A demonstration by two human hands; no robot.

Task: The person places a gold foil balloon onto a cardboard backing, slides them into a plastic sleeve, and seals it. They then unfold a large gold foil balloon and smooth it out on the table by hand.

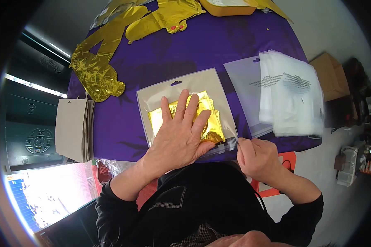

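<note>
In front of me on the table lies a clear plastic bag (152,89) with a hang hole at its top and a grey-beige card inside. Folded gold foil (213,115) sits over the card, seemingly inside the bag. My left hand (177,133) rests flat on the foil with fingers spread. At the bag's lower right corner, my right hand (256,158) is closed, its thumb and fingers pinching the bag's edge. Whatever else may be inside that fist is hidden.
A pile of clear printed bags (294,109) lies right. Grey cards (73,129) are stacked at the left edge. Gold foil balloons (99,74) spread over the far left of the purple tablecloth (193,45), near a yellow tray (228,9). A cardboard box (330,76) stands beyond the right edge.
</note>
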